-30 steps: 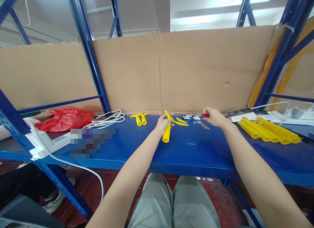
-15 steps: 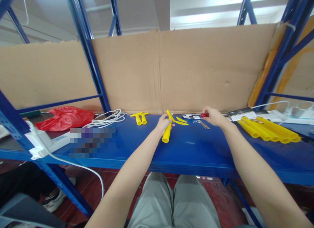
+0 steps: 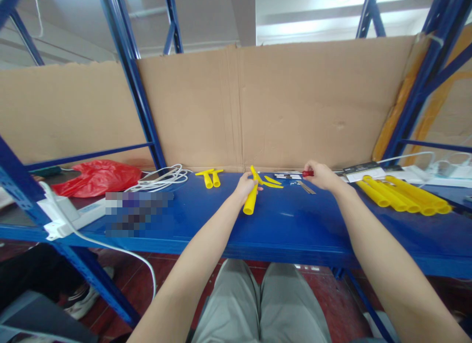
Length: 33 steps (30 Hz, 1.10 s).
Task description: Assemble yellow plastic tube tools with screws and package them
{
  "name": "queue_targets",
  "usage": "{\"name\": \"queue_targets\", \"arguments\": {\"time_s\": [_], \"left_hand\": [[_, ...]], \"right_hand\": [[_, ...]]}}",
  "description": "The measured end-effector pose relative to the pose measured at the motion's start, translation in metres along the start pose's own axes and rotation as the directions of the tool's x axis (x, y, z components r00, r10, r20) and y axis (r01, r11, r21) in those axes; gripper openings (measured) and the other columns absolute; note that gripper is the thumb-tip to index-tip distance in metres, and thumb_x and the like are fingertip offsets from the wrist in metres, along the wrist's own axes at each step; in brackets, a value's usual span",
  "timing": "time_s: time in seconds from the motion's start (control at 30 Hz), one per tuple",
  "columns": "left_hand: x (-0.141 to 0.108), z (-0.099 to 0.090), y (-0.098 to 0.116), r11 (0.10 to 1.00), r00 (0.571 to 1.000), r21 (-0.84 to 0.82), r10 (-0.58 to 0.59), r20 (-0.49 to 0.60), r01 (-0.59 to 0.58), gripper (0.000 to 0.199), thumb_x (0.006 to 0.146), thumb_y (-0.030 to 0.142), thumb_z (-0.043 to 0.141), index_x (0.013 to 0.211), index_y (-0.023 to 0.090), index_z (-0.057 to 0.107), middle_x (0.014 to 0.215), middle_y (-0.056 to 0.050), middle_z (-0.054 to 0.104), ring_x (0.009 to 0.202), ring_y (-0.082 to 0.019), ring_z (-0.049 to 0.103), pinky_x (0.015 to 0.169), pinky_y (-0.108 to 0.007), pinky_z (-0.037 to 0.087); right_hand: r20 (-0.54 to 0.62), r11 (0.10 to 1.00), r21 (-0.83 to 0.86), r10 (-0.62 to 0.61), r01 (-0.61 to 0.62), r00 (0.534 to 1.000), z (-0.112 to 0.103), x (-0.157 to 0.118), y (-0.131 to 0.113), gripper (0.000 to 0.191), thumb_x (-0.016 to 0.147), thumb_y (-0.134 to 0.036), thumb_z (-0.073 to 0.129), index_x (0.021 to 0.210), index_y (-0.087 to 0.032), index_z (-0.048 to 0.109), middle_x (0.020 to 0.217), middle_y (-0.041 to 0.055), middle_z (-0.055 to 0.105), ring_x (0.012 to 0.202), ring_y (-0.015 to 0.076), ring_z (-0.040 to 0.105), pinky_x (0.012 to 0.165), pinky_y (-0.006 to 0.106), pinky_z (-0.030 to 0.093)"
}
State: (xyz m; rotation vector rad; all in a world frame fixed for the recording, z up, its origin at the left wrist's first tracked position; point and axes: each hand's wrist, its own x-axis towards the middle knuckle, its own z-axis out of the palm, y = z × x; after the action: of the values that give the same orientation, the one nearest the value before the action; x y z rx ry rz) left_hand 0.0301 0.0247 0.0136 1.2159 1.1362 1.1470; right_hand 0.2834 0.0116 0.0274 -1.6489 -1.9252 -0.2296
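My left hand [image 3: 245, 186] is closed around a yellow T-shaped handle [image 3: 250, 203], a hollow tube whose open end points toward me. Off to the right, my right hand [image 3: 319, 174] grips a red-handled screwdriver [image 3: 308, 173]; a thin shaft seems to run left from it, though too small to see clearly. Between the hands lie curved yellow strips [image 3: 273, 184], tiny metal parts [image 3: 294, 183] and thin metal strips [image 3: 307, 187]. Two more yellow T-shaped pieces [image 3: 208, 180] rest left of my left hand.
Several yellow tubes [image 3: 403, 200] lie at the right under a black-and-white card [image 3: 363, 171]. At left are a white cable coil [image 3: 165, 178], a red plastic bag [image 3: 99, 177] and a power strip [image 3: 86, 217]. A cardboard panel [image 3: 313, 107] backs the blue shelf [image 3: 287, 230].
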Motion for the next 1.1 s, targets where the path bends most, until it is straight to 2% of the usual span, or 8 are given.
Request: {"name": "queue_targets", "arguments": {"time_s": [1.1], "left_hand": [[0.0016, 0.0004, -0.0033, 0.999, 0.999, 0.02, 0.025, 0.023, -0.025, 0.05, 0.083, -0.002, 0.044, 0.13, 0.014, 0.041, 0.087, -0.007, 0.065, 0.048, -0.009, 0.059, 0.044, -0.019, 0.04]], "right_hand": [[0.004, 0.998, -0.055, 0.0, 0.001, 1.0, 0.0013, 0.0005, 0.0017, 0.013, 0.071, -0.012, 0.056, 0.08, -0.021, 0.052, 0.077, 0.0047, 0.065, 0.069, 0.0172, 0.06, 0.062, 0.025, 0.042]]}}
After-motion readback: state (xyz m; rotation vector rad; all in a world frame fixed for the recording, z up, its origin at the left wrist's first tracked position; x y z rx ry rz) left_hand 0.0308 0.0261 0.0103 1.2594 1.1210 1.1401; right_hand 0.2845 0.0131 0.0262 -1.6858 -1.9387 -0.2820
